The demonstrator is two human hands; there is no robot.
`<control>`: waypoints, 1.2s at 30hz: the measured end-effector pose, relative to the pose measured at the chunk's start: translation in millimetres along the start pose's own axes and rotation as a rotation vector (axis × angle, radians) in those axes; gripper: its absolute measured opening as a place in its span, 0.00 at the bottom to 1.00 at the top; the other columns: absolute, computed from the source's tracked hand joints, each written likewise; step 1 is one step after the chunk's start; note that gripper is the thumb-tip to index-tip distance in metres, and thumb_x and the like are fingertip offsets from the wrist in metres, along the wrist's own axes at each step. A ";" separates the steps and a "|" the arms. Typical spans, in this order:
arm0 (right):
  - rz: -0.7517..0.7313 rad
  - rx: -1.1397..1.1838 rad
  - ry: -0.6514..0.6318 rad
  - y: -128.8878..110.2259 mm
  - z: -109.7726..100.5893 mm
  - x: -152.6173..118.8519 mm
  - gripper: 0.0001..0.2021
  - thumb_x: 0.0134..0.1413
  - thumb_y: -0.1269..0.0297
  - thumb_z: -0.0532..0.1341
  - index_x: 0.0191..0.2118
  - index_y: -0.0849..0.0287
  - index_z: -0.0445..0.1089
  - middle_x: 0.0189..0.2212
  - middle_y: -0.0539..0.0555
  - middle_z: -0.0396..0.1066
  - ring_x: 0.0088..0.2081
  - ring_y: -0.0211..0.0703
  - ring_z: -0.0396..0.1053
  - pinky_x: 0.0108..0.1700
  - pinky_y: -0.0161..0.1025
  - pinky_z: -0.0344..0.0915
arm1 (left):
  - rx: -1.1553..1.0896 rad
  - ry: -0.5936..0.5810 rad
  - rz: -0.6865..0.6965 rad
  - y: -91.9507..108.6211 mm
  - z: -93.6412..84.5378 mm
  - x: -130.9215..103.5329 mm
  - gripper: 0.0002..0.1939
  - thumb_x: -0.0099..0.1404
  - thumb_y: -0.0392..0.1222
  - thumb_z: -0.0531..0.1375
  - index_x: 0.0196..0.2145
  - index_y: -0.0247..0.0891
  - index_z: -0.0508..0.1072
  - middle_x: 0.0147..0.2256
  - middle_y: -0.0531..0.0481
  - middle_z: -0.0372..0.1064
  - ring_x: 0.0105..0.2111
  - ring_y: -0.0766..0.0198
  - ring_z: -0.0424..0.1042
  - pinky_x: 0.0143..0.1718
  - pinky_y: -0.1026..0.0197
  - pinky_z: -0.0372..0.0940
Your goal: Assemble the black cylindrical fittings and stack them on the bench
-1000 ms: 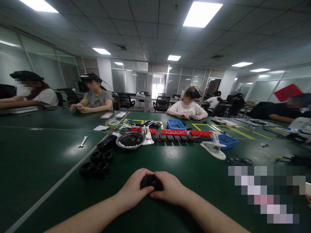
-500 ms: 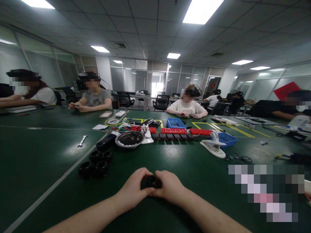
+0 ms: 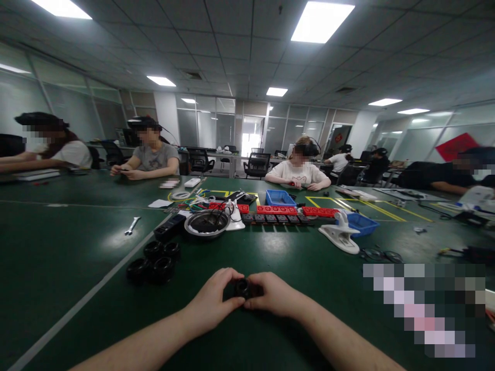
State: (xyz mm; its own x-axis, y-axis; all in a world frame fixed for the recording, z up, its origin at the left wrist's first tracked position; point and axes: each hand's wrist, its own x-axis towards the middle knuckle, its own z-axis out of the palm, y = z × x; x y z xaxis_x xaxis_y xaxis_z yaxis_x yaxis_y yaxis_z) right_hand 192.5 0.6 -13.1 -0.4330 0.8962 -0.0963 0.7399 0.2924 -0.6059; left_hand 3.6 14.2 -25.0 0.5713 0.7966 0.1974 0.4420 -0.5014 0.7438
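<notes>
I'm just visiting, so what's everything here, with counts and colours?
Table: 1, green, beneath these
Held ring: 1, black, front centre
Loose rings: 4, black, table's left
Wrench: 1, silver, far left
Bowl: 1, silver, mid-table
Wires: several, mixed, behind bowl
Red strips: 3, red, mid-table
Clip: 1, white, right of strips
Trays: 2, blue, behind strips and clip
People: 6 visible, mixed clothing, around and beyond
Chairs: several, black, background
Lights: several, white, ceiling
Left hand: 1, bare, on held ring
Right hand: 1, bare, on held ring
</notes>
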 end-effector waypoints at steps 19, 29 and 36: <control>0.027 -0.338 0.181 -13.4 11.9 -1.6 0.23 0.37 0.46 0.63 0.36 0.59 0.65 0.31 0.54 0.68 0.32 0.45 0.65 0.30 0.35 0.56 | -0.007 -0.002 -0.018 4.6 1.2 0.8 0.14 0.53 0.34 0.59 0.39 0.40 0.66 0.38 0.50 0.65 0.41 0.57 0.64 0.43 0.58 0.58; 0.009 -0.206 0.084 -6.6 6.8 0.1 0.14 0.42 0.54 0.62 0.31 0.59 0.66 0.26 0.49 0.67 0.25 0.37 0.62 0.23 0.31 0.51 | -0.008 -0.001 -0.045 6.0 0.5 -0.1 0.13 0.52 0.34 0.59 0.38 0.40 0.65 0.38 0.50 0.65 0.41 0.58 0.64 0.42 0.59 0.59; 0.102 -0.396 0.202 -14.8 19.0 0.3 0.16 0.44 0.50 0.59 0.31 0.59 0.66 0.28 0.54 0.68 0.30 0.44 0.65 0.28 0.35 0.55 | 0.001 0.034 -0.050 1.5 4.6 1.6 0.12 0.51 0.34 0.60 0.35 0.39 0.65 0.35 0.51 0.65 0.38 0.58 0.65 0.39 0.59 0.59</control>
State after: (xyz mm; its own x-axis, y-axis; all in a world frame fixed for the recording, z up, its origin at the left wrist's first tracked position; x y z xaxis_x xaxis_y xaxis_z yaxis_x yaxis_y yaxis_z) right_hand 171.7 -9.8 -19.2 -0.2678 0.9626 0.0401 0.9303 0.2692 -0.2491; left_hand 8.4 13.1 -26.5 0.5250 0.8315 0.1816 0.4700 -0.4612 0.7526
